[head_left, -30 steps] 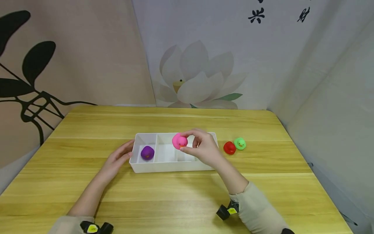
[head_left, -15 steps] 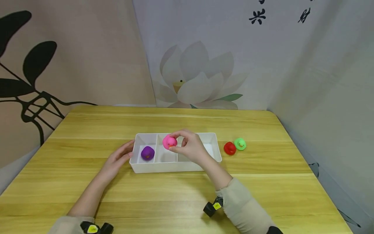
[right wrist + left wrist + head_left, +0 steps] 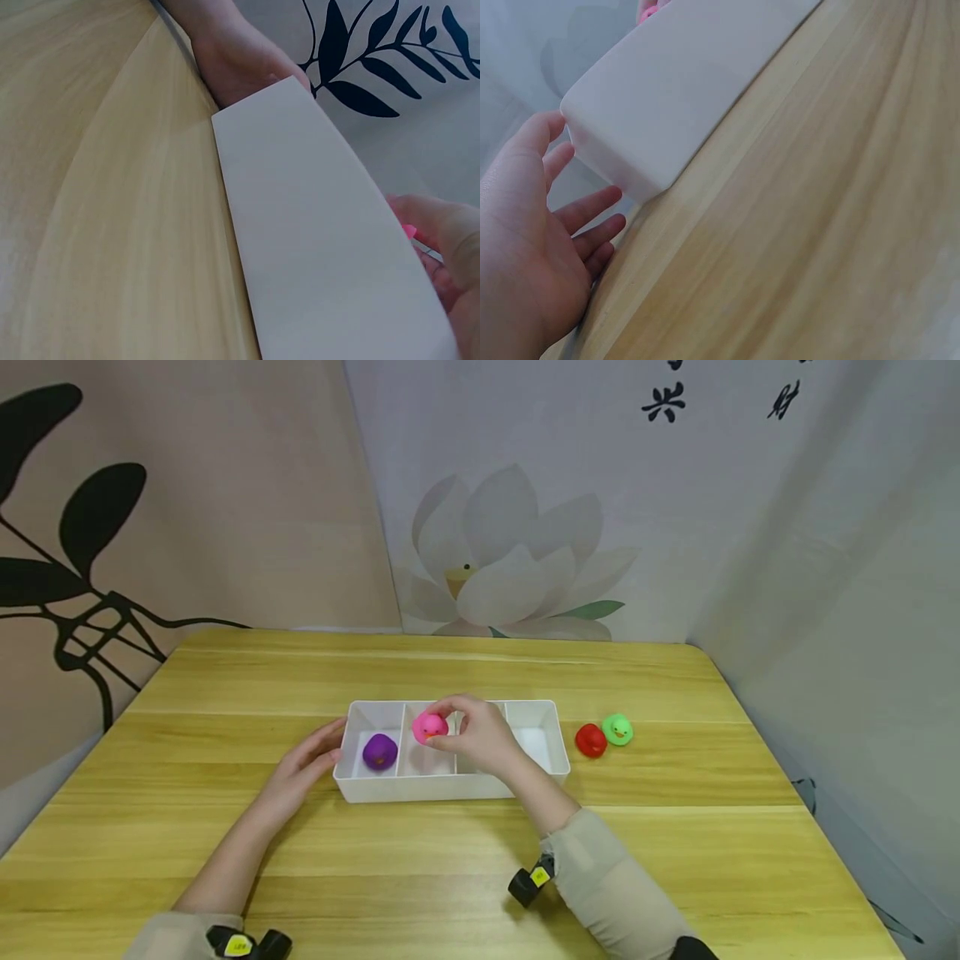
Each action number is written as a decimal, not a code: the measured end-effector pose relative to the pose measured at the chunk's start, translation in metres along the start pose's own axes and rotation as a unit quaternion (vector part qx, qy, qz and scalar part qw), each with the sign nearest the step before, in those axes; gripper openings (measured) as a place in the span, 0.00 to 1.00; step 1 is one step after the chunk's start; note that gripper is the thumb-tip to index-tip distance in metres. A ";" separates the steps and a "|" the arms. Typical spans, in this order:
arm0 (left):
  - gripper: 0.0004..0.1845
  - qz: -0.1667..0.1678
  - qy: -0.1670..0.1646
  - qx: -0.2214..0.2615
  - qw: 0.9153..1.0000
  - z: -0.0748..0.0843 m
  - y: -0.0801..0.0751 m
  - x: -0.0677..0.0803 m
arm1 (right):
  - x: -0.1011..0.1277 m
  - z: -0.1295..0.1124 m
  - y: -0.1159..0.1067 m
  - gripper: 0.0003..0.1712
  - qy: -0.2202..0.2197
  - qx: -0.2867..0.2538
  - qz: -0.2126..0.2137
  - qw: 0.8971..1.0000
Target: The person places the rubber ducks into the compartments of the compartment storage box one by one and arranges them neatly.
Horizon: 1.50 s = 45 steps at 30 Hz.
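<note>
Wooden bench (image 3: pixel 225 827), lotus backdrop | one white tray (image 3: pixel 450 787), three compartments | four ducks: purple duck (image 3: pixel 379 751) in left compartment, red duck (image 3: pixel 590 740) and green duck (image 3: pixel 617 729) on bench | right hand (image 3: pixel 480 739) pinches pink duck (image 3: pixel 430 727) over middle compartment | left hand (image 3: pixel 300 770) flat, fingers straight against tray's left end

Beige long sleeves (image 3: pixel 600 877) cover both forearms, each wrist wearing a black camera clip with yellow label (image 3: pixel 531 881)
</note>
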<state>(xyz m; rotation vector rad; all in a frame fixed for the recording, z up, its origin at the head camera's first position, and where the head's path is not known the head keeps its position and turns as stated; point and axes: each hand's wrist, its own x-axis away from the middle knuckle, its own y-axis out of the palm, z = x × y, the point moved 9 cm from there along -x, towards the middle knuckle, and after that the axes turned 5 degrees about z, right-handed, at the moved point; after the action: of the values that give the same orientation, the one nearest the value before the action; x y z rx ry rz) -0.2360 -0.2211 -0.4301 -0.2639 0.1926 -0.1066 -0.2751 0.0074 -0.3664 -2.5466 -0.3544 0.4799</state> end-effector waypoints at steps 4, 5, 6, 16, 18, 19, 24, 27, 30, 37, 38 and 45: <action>0.25 -0.001 -0.002 -0.002 1.000 0.001 0.000 0.000 | -0.003 0.003 0.005 0.17 0.005 0.003 -0.018 1.000; 0.25 -0.001 -0.002 -0.002 1.000 0.001 0.000 0.000 | -0.004 0.004 0.007 0.17 0.007 0.004 -0.023 1.000; 0.25 -0.002 -0.002 -0.002 1.000 0.001 0.000 0.000 | -0.005 0.005 0.009 0.17 0.010 0.007 -0.028 1.000; 0.25 -0.003 -0.001 0.001 1.000 0.001 -0.001 0.000 | -0.008 0.010 0.021 0.16 0.020 0.038 -0.069 0.997; 0.25 -0.004 -0.001 0.003 1.000 0.001 -0.001 0.000 | -0.009 0.011 0.023 0.16 0.022 0.044 -0.073 0.996; 0.25 -0.005 -0.002 0.003 1.000 0.000 -0.001 0.000 | -0.009 0.012 0.024 0.16 0.024 0.046 -0.076 0.996; 0.25 -0.004 -0.001 0.000 1.000 0.000 0.000 0.002 | -0.010 0.016 0.029 0.16 0.029 0.075 -0.093 0.992; 0.25 -0.004 0.001 -0.003 1.000 0.001 0.000 0.002 | -0.011 0.017 0.032 0.15 0.030 0.088 -0.103 0.990; 0.25 -0.004 -0.002 -0.008 1.000 0.001 0.001 0.002 | -0.011 0.018 0.033 0.14 0.032 0.095 -0.110 0.989; 0.25 -0.004 -0.001 -0.008 1.000 0.000 0.001 0.001 | -0.013 0.019 0.033 0.14 0.038 0.106 -0.111 0.988; 0.25 -0.003 0.000 -0.008 1.000 0.000 0.001 0.001 | -0.013 0.020 0.033 0.15 0.040 0.108 -0.111 0.987; 0.25 -0.003 0.001 -0.005 1.000 -0.001 0.001 0.000 | -0.014 0.017 0.033 0.16 0.044 0.144 -0.117 0.982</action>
<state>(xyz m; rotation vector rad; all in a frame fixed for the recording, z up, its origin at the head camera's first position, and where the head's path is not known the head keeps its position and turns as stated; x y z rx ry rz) -0.2358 -0.2204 -0.4310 -0.2738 0.1952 -0.1111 -0.2894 -0.0173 -0.3943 -2.2025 -0.5063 0.3046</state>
